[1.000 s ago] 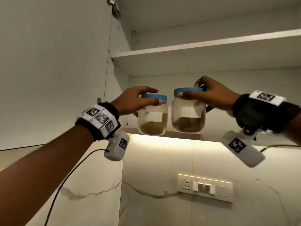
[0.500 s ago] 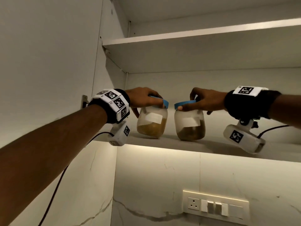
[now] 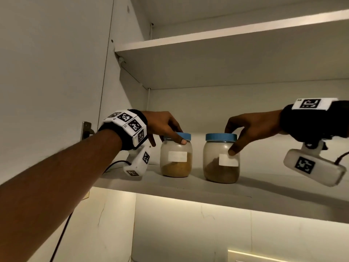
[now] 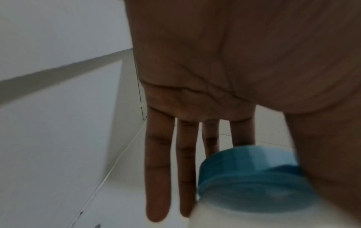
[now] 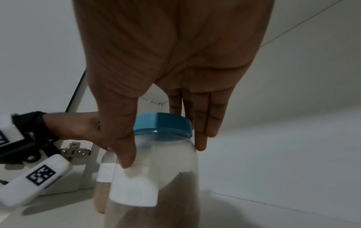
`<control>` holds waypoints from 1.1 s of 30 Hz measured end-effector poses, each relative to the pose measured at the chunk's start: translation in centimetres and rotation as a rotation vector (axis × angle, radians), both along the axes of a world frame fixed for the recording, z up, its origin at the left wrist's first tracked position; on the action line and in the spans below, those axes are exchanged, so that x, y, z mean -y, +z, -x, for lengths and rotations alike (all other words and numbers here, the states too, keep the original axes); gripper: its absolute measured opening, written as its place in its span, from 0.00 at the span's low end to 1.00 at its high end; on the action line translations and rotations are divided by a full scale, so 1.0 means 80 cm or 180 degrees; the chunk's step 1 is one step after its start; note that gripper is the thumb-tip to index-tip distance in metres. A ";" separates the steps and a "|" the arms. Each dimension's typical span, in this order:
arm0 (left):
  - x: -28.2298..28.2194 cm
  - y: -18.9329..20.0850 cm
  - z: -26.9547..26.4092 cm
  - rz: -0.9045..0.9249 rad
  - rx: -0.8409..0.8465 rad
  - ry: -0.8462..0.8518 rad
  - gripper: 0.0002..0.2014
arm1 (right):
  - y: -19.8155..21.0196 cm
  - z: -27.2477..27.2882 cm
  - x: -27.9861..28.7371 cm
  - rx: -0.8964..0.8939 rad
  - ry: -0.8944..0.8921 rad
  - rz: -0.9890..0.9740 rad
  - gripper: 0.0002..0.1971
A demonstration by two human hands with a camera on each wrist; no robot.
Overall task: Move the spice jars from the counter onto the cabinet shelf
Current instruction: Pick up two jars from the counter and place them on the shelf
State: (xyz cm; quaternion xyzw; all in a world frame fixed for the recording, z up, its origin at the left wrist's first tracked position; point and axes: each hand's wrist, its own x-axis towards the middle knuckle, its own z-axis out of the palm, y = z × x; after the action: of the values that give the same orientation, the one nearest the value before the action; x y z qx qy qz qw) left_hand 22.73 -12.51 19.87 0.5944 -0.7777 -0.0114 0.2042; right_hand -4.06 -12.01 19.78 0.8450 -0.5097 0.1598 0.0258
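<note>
On the cabinet shelf (image 3: 188, 188), left hand (image 3: 162, 125) and right hand (image 3: 251, 125) each loosely grasp a jar

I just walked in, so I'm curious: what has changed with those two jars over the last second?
Both jars went from the shelf's front edge, tilted, to standing upright further in on the lower shelf. The left hand still holds the left jar near its lid; the right hand loosens on the right jar. Lids stayed on.

Two jars (image 3: 176, 155) (image 3: 221, 158), each with blue lid; two hands (image 3: 163, 125) (image 3: 251, 127); two shelves (image 3: 188, 188) (image 3: 226, 37); one hinge (image 5: 74, 151).
</note>
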 end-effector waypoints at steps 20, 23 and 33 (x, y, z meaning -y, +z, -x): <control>0.107 0.006 -0.075 -0.0083 0.0327 0.0819 0.25 | -0.002 -0.127 0.150 -0.0509 0.0605 0.0723 0.25; 0.123 0.002 -0.086 -0.0034 0.0369 0.0907 0.25 | -0.007 -0.139 0.161 -0.0501 0.0626 0.0753 0.25; 0.165 -0.003 -0.104 -0.0056 0.0479 0.0926 0.23 | -0.008 -0.171 0.184 -0.0468 0.0628 0.0745 0.27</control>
State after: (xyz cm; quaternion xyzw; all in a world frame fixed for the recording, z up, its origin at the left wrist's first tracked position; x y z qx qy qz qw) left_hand 31.03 -25.71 19.67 0.7017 -0.6964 0.0560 0.1398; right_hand 9.61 -26.77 19.15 0.8916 -0.3989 0.1576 0.1455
